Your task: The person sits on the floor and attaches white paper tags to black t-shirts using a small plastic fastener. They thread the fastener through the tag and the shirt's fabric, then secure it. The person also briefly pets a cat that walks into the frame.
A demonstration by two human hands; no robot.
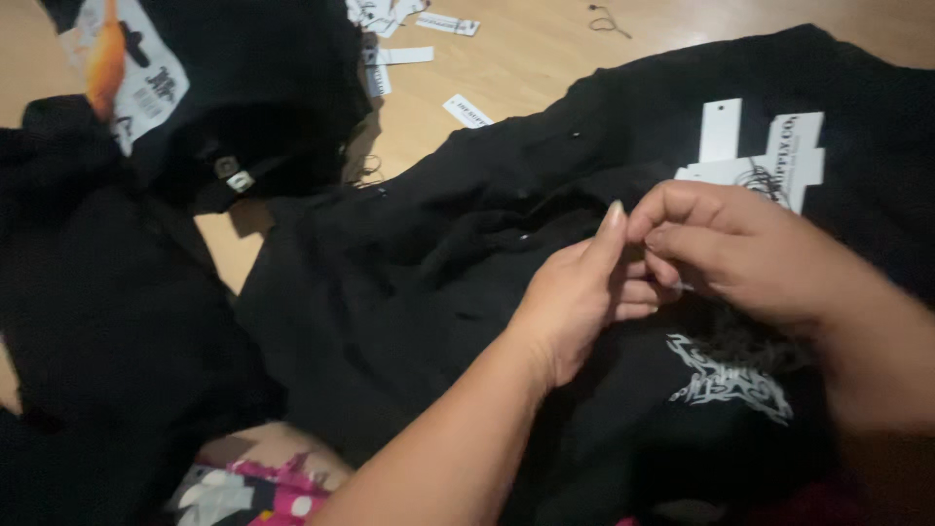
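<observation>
On the wooden floor (545, 73), spread wide: a black garment (438, 292) with a white print (730, 375) low on its front. Over its middle, left hand (575, 297) and right hand (750, 258) meeting, fingertips of both pinched shut on something small at the cloth; what exactly, too hidden to tell. Just above, white hang tags (769, 156) lying on the fabric. Soft, light, limp by the look of the folds; likely to sag and slide, best gathered by an edge or seam. Nearby, another black garment (243, 97) and scattered paper tags (429, 39).
</observation>
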